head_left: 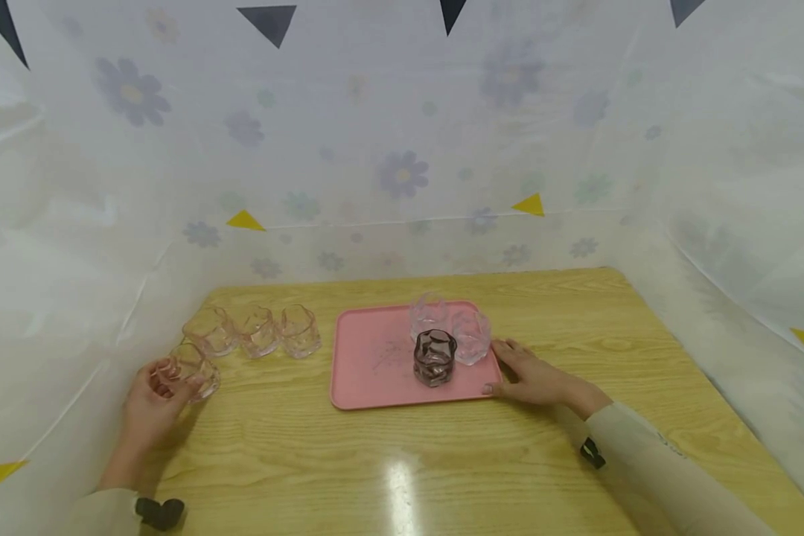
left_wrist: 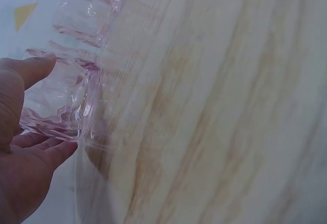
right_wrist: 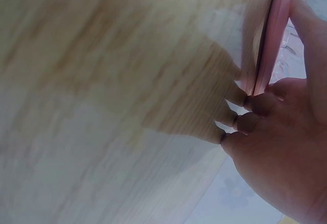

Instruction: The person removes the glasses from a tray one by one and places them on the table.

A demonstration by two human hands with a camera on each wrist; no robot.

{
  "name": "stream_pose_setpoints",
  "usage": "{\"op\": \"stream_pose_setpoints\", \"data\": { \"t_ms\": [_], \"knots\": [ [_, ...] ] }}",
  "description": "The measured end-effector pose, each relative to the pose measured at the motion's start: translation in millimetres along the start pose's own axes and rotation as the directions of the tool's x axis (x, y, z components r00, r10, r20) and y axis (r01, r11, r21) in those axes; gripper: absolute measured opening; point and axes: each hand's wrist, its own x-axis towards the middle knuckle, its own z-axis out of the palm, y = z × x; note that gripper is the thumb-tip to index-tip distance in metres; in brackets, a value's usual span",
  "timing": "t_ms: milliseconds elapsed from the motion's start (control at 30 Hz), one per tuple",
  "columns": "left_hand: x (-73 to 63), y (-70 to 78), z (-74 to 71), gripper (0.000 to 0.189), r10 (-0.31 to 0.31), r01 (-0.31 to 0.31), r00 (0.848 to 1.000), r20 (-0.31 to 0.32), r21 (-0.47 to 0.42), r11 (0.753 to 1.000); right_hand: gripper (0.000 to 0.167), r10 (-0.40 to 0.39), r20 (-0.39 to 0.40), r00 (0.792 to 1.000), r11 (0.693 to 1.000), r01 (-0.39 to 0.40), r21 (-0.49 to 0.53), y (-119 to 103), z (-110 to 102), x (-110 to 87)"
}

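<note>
At the left of the table, my left hand [head_left: 152, 406] holds a pale pink wavy glass [head_left: 204, 376], thumb on one side and fingers on the other. In the left wrist view the same glass [left_wrist: 61, 98] appears close to the tabletop; whether it touches is unclear. Three similar pink glasses [head_left: 257, 333] stand in a row just behind it. My right hand [head_left: 532, 378] grips the right edge of a pink tray [head_left: 362, 372], thumb near its front corner. On the tray's right half stand a dark grey glass [head_left: 434, 361] and two clear glasses [head_left: 471, 339].
The wood-grain table [head_left: 295, 461] reaches back to a flowered plastic sheet [head_left: 348, 149]. Similar sheeting [head_left: 730, 171] hangs along both sides, close to the left hand. In the right wrist view, tabletop [right_wrist: 102, 81] fills most of the picture beside the tray edge.
</note>
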Motion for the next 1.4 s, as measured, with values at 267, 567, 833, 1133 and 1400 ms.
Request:
{"op": "stream_pose_setpoints", "data": {
  "t_ms": [267,567,833,1133,1400],
  "knots": [
    [-0.8,5.0,-2.8,0.076,0.035,-0.036,0.999,0.027,0.052,0.998,0.103,0.002,-0.002,1.000,1.000,-0.002,0.002,-0.9,-0.5,-0.1],
    [1.5,25.4,-8.7,0.098,0.044,-0.044,0.999,0.002,0.147,0.988,0.103,0.003,-0.006,1.000,1.000,-0.003,0.001,0.4,-0.4,-0.4],
    [0.2,51.3,-12.7,0.093,0.117,-0.112,0.993,-0.033,0.122,0.986,0.102,-0.003,-0.021,1.000,1.000,0.003,0.001,0.6,1.8,-0.4],
    [-5.0,85.8,15.5,0.079,0.276,-0.280,0.955,0.106,0.026,0.960,0.100,-0.024,-0.026,0.999,1.000,0.024,0.008,-0.5,0.8,-0.6],
    [-9.7,112.4,60.1,0.072,0.330,-0.313,0.895,0.300,-0.103,0.944,0.101,-0.028,-0.021,0.999,1.000,0.028,0.008,3.2,1.4,1.0]
  ]
}}
